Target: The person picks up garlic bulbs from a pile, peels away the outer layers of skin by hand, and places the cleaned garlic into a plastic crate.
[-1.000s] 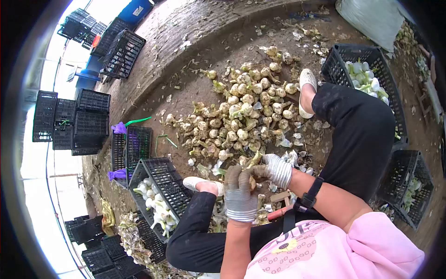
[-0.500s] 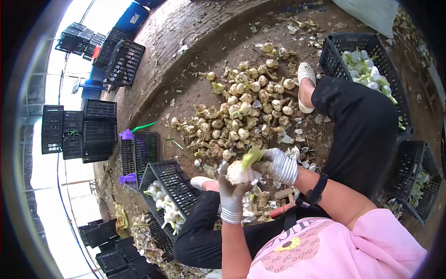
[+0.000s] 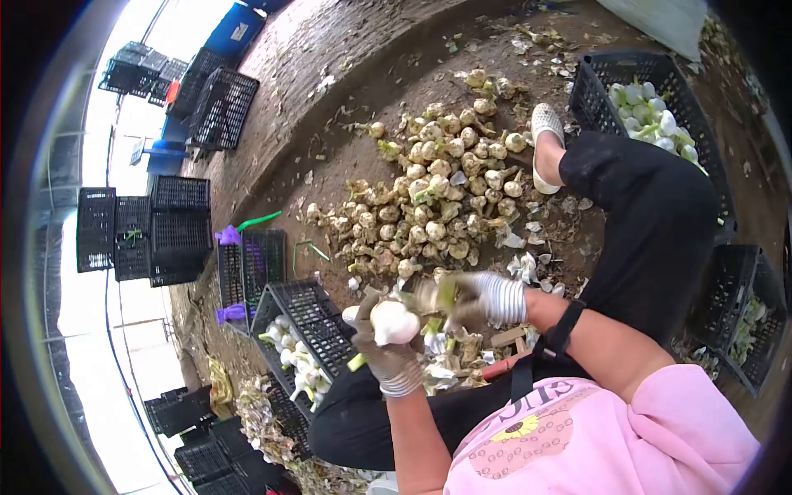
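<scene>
Holding garlic (image 3: 396, 322): left hand (image 3: 386, 356) | axis diagonal, stem (image 3: 355, 361) lower-left | right hand (image 3: 487, 297): blurred, cannot tell

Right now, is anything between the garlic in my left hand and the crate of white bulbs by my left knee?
Yes: the slatted side of the crate stands between the garlic in your left hand and the bulbs inside. Your left knee, beside it, may narrow the way.

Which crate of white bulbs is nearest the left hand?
The crate beside the left leg, just left of the left hand. The other such crate stands out beyond the right leg.
</scene>
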Tool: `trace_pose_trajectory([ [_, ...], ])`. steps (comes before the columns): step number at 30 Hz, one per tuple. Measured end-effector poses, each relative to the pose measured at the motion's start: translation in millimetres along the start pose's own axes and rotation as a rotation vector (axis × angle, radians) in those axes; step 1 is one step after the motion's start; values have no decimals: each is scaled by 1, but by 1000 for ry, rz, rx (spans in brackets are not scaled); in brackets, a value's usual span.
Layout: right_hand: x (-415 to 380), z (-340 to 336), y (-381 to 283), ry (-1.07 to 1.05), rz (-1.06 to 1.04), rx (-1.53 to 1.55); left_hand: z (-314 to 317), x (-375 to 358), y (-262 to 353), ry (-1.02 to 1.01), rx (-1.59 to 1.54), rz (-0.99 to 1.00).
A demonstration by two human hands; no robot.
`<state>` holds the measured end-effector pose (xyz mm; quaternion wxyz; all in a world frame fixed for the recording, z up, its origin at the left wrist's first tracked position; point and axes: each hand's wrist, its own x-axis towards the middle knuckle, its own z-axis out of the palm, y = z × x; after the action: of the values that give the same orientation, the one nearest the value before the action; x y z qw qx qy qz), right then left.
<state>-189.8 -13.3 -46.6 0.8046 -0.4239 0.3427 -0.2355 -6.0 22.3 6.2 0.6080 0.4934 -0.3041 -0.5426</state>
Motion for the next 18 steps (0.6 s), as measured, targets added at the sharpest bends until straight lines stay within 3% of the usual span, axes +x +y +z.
trace_pose_trajectory([
  [1, -4, 15, -5, -92, 16, -101, 6, -7, 0, 50, 159, 65],
  [2, 2, 24, 4, -44, -138, -80, 6, -10, -4, -43, 298, 60],
  [3, 6, 29, 10, 10, -292, -57, 14, -17, -13, -109, 410, 177],
  [5, 6, 22, 8, -52, -119, 287, 17, -22, -7, -118, 362, 161],
  [7, 0, 16, -3, 31, -138, 290, 15, -22, -3, -128, 309, 154],
  [8, 2, 13, -2, 29, -116, 308, 5, -18, 3, -96, 474, 123],
  [9, 8, 13, 5, 72, -225, 240, -3, -13, 12, -55, 643, 90],
  [10, 10, 11, 9, 72, -206, 188, -3, -7, 18, -120, 932, 335],
  [18, 10, 14, 1, 111, -62, -236, 2, 1, 3, -197, 1412, 702],
])
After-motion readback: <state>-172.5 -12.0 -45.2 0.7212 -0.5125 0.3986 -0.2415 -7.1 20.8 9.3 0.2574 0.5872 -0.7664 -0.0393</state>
